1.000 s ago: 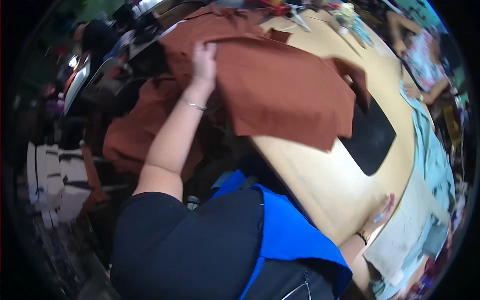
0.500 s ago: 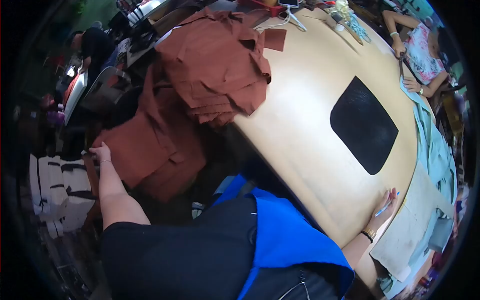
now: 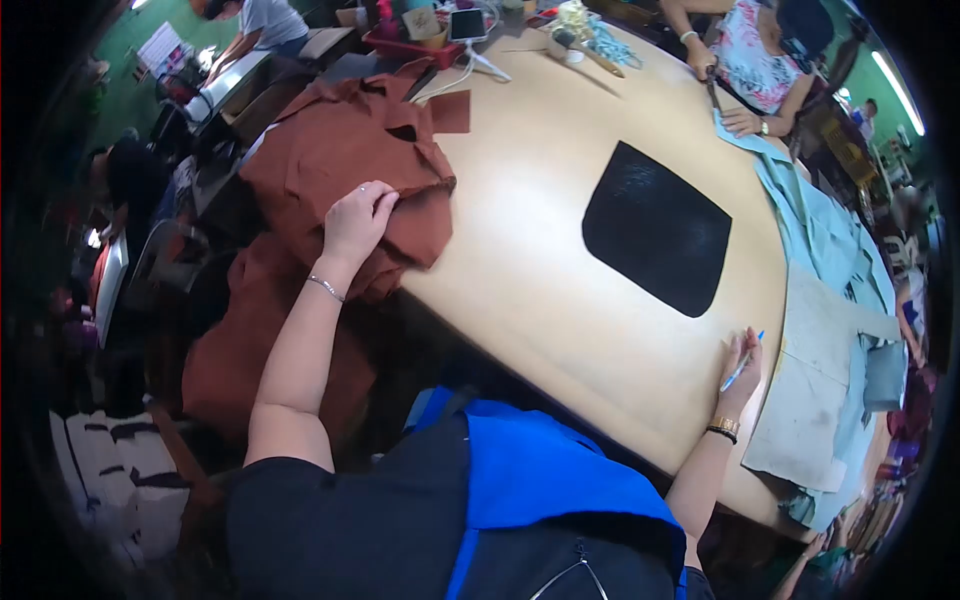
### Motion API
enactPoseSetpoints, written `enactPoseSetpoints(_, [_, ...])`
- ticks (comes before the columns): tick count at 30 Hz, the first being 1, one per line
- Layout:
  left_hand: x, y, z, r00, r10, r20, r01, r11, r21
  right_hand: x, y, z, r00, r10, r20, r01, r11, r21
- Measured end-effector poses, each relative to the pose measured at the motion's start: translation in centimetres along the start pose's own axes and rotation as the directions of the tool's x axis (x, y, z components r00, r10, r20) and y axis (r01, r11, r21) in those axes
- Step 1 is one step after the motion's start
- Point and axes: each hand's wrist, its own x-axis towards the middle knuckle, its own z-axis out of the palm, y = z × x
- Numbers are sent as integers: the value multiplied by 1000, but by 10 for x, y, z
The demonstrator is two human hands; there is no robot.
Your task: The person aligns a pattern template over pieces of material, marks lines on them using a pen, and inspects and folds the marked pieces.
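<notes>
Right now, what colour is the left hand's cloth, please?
The cloth is reddish brown, in the head view.

The table [image 3: 520, 250] bears rust cloth [image 3: 330, 145], a black sheet [image 3: 658, 232] and blue fabric [image 3: 825, 230].

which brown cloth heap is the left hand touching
The upper heap, partly on the table: the left hand pinches its cloth. The lower heap lies off the table's edge.

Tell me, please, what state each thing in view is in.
Brown fabric: heaped and creased at the table's edge
Left hand: pinching the brown fabric
Right hand: closed around a pen
Black piece: lying flat
Light blue fabric: rumpled, partly covered
Pale sheet: spread out
Brush: lying down
Tube light: lit
</notes>
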Motion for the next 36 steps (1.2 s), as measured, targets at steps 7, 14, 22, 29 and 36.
enactPoseSetpoints(7, [22,160,47,994,61,90,38,580,-814,-2,-6,-2,998,-14,-63,13,1000,-21])
enactPoseSetpoints(14, [-69,270,94,487,870,76,-678,432,-595,-4,-18,-7,987,51,-151,-32,991,129])
enactPoseSetpoints(22, [-77,296,-86,420,869,-261,239,-384,-892,-3,-9,-5,985,22,-169,-2,993,120])
enactPoseSetpoints(29, [-60,288,-121,112,826,-553,349,-553,-756,-16,-60,-9,930,-322,-179,325,946,-12])
enactPoseSetpoints(36, [-83,303,-136,494,697,-521,-18,-590,-807,-77,-169,27,777,-550,306,557,827,73])
